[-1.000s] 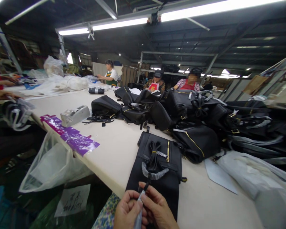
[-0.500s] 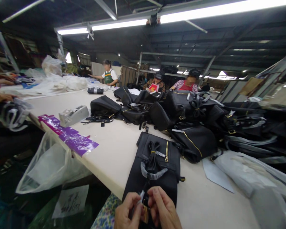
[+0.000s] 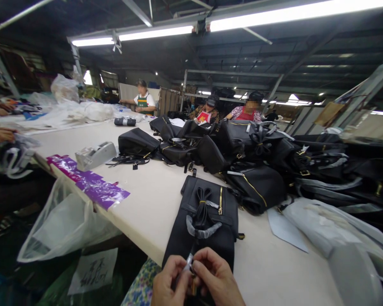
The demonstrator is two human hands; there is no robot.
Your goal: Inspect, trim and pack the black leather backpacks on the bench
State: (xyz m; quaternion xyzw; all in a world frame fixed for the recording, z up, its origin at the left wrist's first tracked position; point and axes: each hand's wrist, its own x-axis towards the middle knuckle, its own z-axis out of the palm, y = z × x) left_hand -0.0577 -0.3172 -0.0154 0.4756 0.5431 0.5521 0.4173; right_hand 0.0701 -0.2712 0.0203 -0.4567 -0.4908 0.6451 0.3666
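Observation:
A black backpack (image 3: pixel 207 191) lies on the table at its near edge, with a gold zipper (image 3: pixel 221 199), a bundled black strap (image 3: pixel 203 204) and a film-wrapped handle (image 3: pixel 204 231). Over its near end, my left hand (image 3: pixel 170 278) pinches a small strip wrapped in pale film (image 3: pixel 189 260) between thumb and fingers. My right hand (image 3: pixel 215 272) is closed in a pinch on the same strip, just to the right. A bit of gold-coloured metal shows below the fingertips, mostly hidden by them.
More black bags (image 3: pixel 255 187) are heaped across the table (image 3: pixel 140 212). At left stand a tape dispenser (image 3: pixel 95 155) and purple taped sheets (image 3: pixel 92 182), above a hanging clear plastic bag (image 3: pixel 64 225). Plastic wrapping (image 3: pixel 322 229) lies at right. Several co-workers are around the table.
My right hand has drawn in to the left and its fingertips now meet the wrapped strip. My left hand keeps its pinch. The view has shifted slightly.

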